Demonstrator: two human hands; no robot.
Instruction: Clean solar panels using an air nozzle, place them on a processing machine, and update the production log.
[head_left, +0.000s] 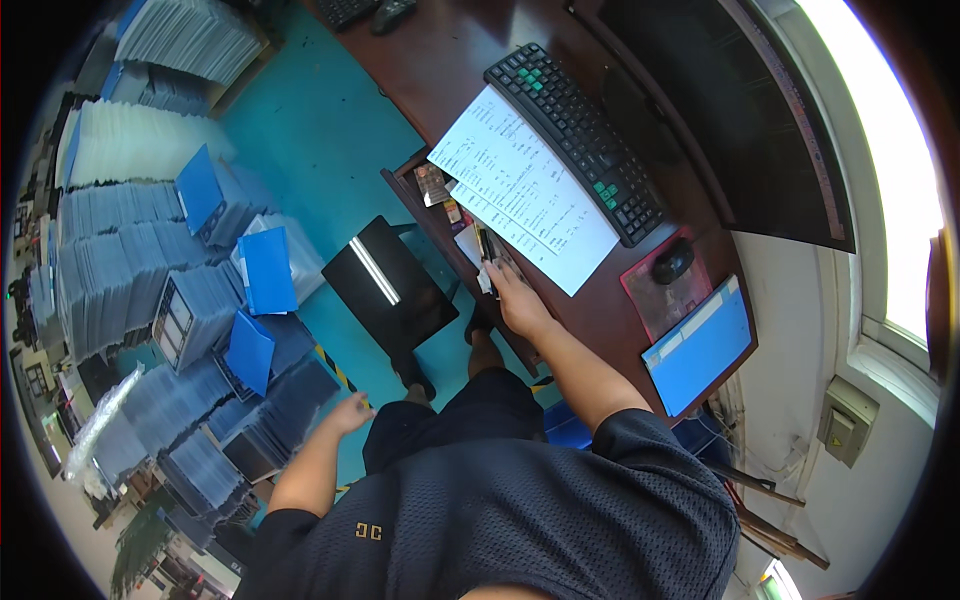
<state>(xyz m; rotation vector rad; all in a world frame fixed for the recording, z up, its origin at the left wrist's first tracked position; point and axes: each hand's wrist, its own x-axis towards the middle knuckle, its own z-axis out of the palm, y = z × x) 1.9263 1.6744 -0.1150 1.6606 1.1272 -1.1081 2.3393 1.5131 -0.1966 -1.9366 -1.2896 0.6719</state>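
My right hand (513,297) reaches into an open desk drawer (408,190), its fingers closed on a slim dark pen (487,245). Small boxes (432,185) and a piece of white paper (470,243) lie in the drawer around it. A sheet of handwritten paper (530,190) rests on the desk, its edge jutting over the drawer. My left hand (349,413) hangs low beside my thigh, fingers loosely curled, with nothing visible in them.
On the dark wooden desk (440,60) are a black keyboard (575,140), a monitor (740,110), a mouse (673,262) on a red pad (640,290) and a blue folder (697,350). A black stool (390,285) stands before the drawer. Stacked sheets (120,250) with blue folders fill the left.
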